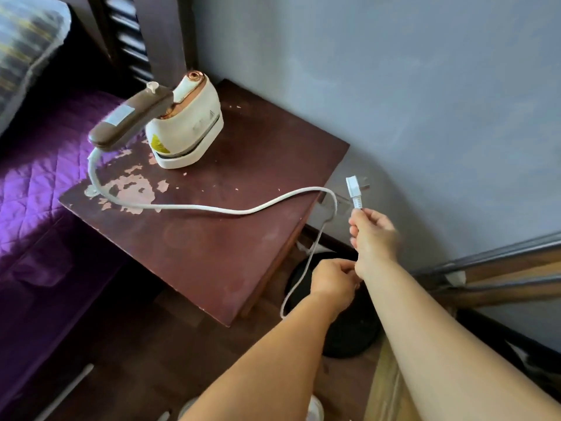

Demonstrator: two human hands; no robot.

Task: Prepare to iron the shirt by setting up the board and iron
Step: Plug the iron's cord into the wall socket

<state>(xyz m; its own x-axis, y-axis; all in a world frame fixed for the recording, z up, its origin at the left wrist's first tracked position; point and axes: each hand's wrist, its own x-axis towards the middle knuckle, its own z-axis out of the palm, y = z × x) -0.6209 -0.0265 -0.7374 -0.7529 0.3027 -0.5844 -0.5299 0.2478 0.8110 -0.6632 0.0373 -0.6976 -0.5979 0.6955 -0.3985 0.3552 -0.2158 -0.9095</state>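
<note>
A small white iron [185, 129] with a brown handle stands on the dark red bedside table [212, 238]. Its white cord [194, 207] runs across the tabletop and drops off the right edge in a loop. My right hand [372, 235] pinches the cord just below the white plug [354, 189], holding the plug upright close to the wall. My left hand [334, 284] grips the cord lower down, just below and left of my right hand. A wall socket plate [335, 203] shows dimly behind the plug, near the table's edge.
A bed with a purple quilt [36, 183] lies left of the table, with a pillow [27, 56] at the top left. A black round object [343, 329] sits on the floor under my hands. Wooden and metal bars [491, 278] lean at the right by the grey wall [394, 86].
</note>
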